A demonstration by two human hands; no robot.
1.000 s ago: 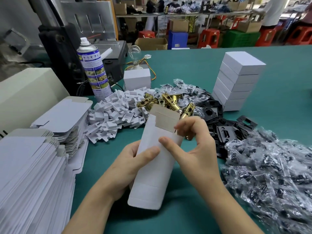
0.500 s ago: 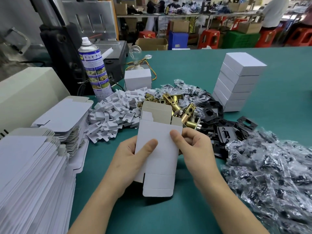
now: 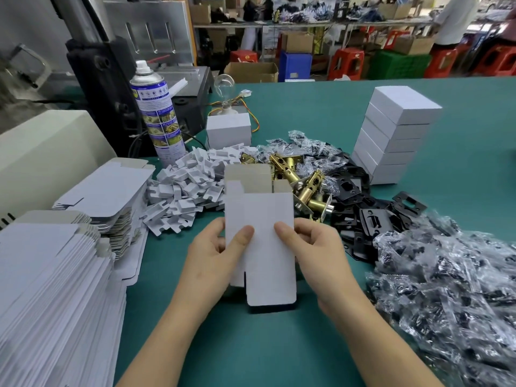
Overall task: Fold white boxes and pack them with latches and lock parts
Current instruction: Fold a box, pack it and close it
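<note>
While the left hand (image 3: 212,255) and the right hand (image 3: 315,247) each pinch a side of the white box (image 3: 259,227), upright above the table (image 3: 279,344) — thumbs in front — I think it is better to press both edges inward evenly, to square it.

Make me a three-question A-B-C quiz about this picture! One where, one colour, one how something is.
1. Where is the spray can? A on the floor; B beside the white card pieces; C in a hand.
2. What colour is the table? A red; B yellow; C teal green.
3. The box held by the left hand and right hand has top flaps: A open; B taped shut; C torn off.
Answers: B, it stands next to that pile; C, the bare top is teal; A, the flaps stick up.
</note>
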